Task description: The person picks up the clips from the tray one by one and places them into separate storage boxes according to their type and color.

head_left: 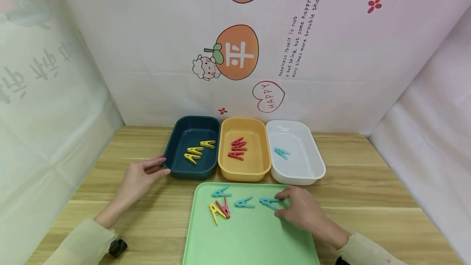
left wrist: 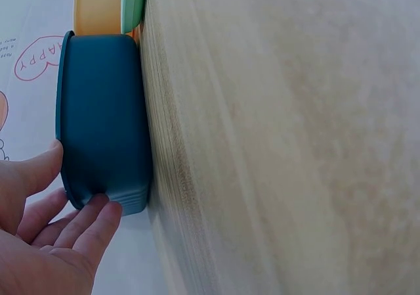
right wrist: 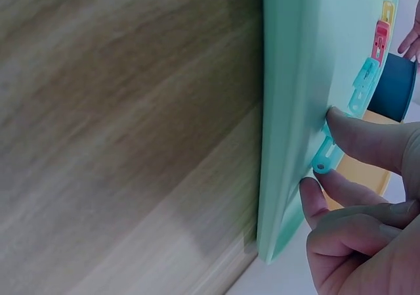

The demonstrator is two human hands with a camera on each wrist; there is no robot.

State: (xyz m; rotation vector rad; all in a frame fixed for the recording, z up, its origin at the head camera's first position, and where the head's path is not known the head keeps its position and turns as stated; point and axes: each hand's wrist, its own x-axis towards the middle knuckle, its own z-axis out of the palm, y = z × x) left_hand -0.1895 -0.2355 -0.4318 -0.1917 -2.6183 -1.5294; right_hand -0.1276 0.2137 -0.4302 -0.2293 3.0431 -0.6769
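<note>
One blue clip point(head_left: 268, 202) is partly hidden by the right hand point(head_left: 304, 210).

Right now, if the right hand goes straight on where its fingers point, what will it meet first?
The rightmost light-blue clothespin on the green tray, directly before the right hand; whether they touch is hard to tell. Past it, the middle light-blue clothespin seems next in line.
</note>
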